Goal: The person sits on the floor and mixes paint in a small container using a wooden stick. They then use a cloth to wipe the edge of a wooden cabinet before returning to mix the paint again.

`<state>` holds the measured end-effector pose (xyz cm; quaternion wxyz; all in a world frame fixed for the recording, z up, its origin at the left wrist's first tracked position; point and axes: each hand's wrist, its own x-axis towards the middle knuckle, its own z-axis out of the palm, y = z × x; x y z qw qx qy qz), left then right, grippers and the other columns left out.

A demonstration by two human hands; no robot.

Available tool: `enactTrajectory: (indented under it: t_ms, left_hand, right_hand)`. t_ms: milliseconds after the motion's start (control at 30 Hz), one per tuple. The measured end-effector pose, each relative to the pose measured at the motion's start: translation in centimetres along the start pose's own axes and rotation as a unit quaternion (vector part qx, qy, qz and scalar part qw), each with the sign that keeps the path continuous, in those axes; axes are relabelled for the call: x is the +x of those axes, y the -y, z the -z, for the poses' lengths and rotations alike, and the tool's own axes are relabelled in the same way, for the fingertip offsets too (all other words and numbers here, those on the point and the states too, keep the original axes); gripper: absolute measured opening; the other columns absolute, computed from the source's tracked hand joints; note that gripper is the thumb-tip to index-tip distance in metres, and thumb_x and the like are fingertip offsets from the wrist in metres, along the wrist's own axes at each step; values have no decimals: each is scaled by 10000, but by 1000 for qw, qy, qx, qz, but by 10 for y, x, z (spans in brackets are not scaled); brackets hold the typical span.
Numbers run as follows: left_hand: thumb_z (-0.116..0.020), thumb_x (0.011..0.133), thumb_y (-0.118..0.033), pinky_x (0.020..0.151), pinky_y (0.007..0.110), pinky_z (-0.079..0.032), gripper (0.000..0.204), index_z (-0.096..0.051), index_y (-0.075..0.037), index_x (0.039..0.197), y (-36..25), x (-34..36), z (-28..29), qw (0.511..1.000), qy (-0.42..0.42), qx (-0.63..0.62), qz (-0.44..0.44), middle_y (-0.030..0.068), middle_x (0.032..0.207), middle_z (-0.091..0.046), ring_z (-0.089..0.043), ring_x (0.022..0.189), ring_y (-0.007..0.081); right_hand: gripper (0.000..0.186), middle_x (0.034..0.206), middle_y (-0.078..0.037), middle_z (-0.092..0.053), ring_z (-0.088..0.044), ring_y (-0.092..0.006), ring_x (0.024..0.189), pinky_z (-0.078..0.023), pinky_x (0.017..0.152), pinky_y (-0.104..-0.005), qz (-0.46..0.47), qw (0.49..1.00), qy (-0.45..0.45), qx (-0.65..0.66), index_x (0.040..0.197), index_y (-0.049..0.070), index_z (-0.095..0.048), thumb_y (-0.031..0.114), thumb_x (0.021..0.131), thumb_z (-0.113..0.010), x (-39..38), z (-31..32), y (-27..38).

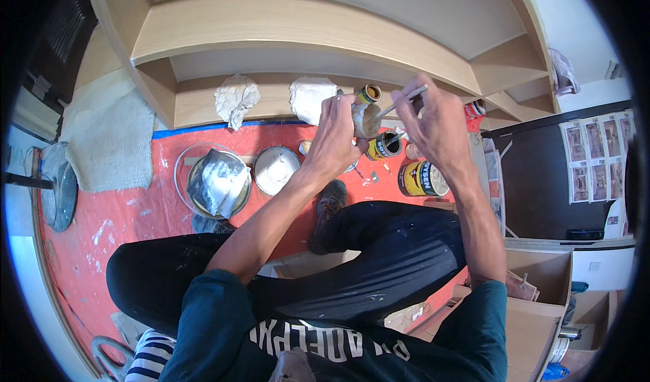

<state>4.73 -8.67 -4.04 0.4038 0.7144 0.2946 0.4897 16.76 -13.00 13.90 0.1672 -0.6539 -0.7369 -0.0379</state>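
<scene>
In front of the shelf, my left hand (336, 133) is wrapped around a small, stained cup (370, 122), tilted with its mouth toward the right. My right hand (439, 123) pinches a thin, pale stick (391, 107), whose lower end reaches to the cup's mouth. Whether it touches what is inside cannot be made out. Just below the cup stands an open yellow-and-black tin (383, 147) with dark contents and a stick leaning in it. A larger tin (418, 179) sits under my right wrist, and a small open tin (370, 93) is behind the cup.
A pale wooden shelf unit (298, 26) spans the far side, with crumpled white cloths (237, 101) at its bottom edge. On the red floor sheet (145, 223) stand a foil-covered bucket (218, 184) and a round white tub (276, 169). My bent legs (379, 253) are below my arms.
</scene>
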Motion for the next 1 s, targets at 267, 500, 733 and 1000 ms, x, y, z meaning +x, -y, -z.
enactTrajectory:
  t_ms: [267,500,733,1000]
  left_hand:
    - [-812,693,3,1079,497,-417,774,-385,18,1338,2,-2,0,1000,-4,-8,4,256,1288,-487,-453,1255,431]
    - [-808,726,-6,1078,469,-428,796,-339,-4,1369,0,-1,-1,997,-23,-58,41,251,1289,-478,-485,1258,395]
    - [-809,753,-32,1071,432,-446,798,-314,-18,1378,-1,0,-3,994,-25,-99,38,214,1303,-472,-523,1251,315]
    - [-793,781,-46,1043,405,-465,738,-327,-28,1353,-5,6,-3,982,32,-173,67,184,1280,-499,-542,1217,249]
  right_hand:
    - [225,544,-157,-576,-555,-271,458,-446,502,-404,-40,998,17,37,909,10,-623,205,970,-717,0,-2,-3]
    - [255,676,-144,-679,-623,-220,552,-488,552,-370,-24,993,25,115,955,2,-654,245,982,-725,-1,-13,-11]
    - [227,654,-164,-666,-627,-290,552,-483,563,-403,-12,995,55,86,964,39,-696,265,966,-719,-3,-18,-13]
    - [249,676,-160,-690,-658,-332,577,-493,586,-459,15,996,62,63,981,76,-727,321,937,-737,-5,-12,-22]
